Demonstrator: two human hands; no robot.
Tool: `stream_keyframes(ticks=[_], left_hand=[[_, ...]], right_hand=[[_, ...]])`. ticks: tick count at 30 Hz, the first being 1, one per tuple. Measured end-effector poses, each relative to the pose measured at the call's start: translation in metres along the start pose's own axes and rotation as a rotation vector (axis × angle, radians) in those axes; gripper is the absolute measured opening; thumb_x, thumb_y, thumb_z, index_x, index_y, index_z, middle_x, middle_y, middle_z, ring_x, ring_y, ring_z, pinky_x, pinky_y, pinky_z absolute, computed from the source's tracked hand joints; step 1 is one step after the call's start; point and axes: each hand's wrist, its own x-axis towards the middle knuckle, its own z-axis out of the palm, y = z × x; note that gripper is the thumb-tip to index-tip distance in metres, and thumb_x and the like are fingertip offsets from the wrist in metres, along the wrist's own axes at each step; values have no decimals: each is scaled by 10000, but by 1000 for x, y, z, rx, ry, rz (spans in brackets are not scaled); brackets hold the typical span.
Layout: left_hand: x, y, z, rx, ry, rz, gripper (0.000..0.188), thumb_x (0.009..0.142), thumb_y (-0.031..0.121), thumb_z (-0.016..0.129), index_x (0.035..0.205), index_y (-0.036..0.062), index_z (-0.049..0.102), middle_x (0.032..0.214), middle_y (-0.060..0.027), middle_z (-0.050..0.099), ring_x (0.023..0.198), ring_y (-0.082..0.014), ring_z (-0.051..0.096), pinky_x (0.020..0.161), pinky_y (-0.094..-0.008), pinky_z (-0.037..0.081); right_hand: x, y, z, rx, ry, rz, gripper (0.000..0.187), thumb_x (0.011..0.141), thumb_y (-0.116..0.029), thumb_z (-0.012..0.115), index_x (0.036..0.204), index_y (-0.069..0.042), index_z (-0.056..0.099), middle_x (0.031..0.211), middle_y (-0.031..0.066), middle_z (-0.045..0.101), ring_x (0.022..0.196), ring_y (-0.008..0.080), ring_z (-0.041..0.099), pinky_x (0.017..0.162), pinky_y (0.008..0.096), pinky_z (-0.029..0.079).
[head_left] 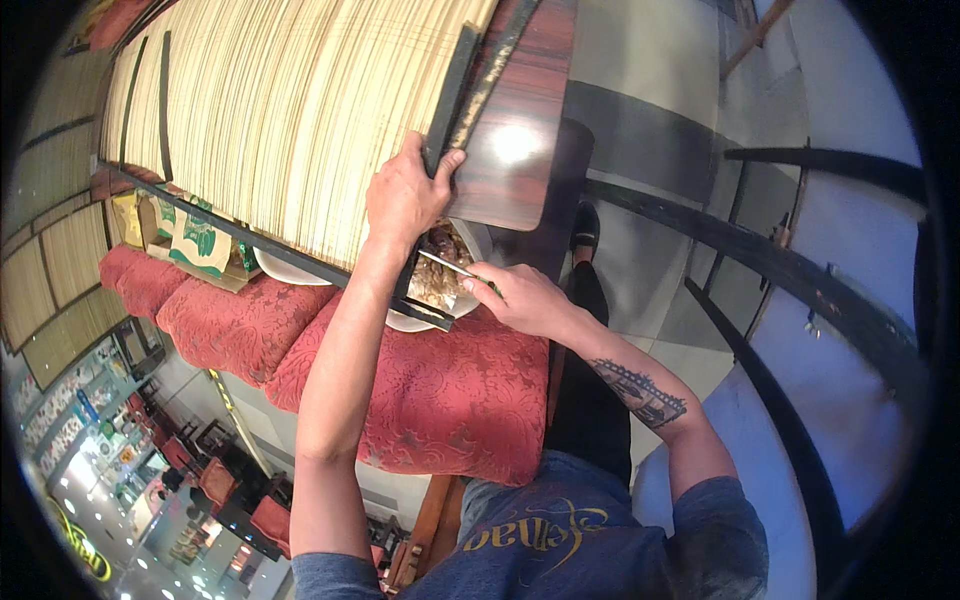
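Note:
A large panel of pale thin slats (260, 110) with a black wooden frame leans across the upper left. My left hand (408, 190) is closed on its frame edge, the thumb over the black strip. In my right hand (520, 298) is a slim tool with a thin metal shaft (446, 263). Its tip meets the frame's edge just below my left hand; I cannot tell whether it is a screwdriver or a knife. Behind the frame's corner, partly hidden, a white dish (408, 323) holds brown and pale bits.
Below the panel runs a red patterned padded seat (430, 400). A glossy reddish-brown table (515, 180) is partly covered by the panel. Green and white packages (200, 243) sit at the left. Black curved bars (690, 225) cross the right side, over a tiled floor.

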Motion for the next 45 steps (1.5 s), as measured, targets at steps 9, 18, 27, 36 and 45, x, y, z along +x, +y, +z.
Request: stream_keyframes(ticks=[9,18,27,36,45], left_hand=[[-50,-9,-10,194,39,158,435,971,434,561,1130,36,490,965,-249,643,813,-440,671,663,-518,539],[-57,-16,6,274,30,145,364,1002,404,505,1002,48,432,863,-236,650,697,-449,666,554,-509,535],[-50,-22,5,248,-48,168,341,1018,378,480,1018,40,432,806,-251,660,703,-447,670,569,-503,546],[-44,-32,-2,79,-114,169,459,1011,406,468,1221,-1,436,892,-318,667,860,-486,653,757,-539,526],[-42,-39,-8,-34,-168,115,554,938,501,570,1192,14,496,945,-329,666,937,-497,640,812,-545,512]], right_hand=[[-4,-34,-19,-310,18,48,282,988,-264,465,994,-56,655,838,223,695,786,460,664,715,573,526],[19,31,5,125,-92,-159,292,1005,-276,456,1036,-48,635,846,187,693,799,396,675,718,496,522],[-5,-46,-11,-395,-67,77,272,953,-228,466,1017,-11,618,907,216,716,858,411,706,743,515,572],[14,-97,-5,-677,-139,261,243,922,-173,567,1029,0,700,974,193,732,925,334,726,766,427,598],[18,-163,18,-1139,-262,410,550,652,-76,859,1171,-10,687,1147,117,714,973,275,707,738,491,602]])
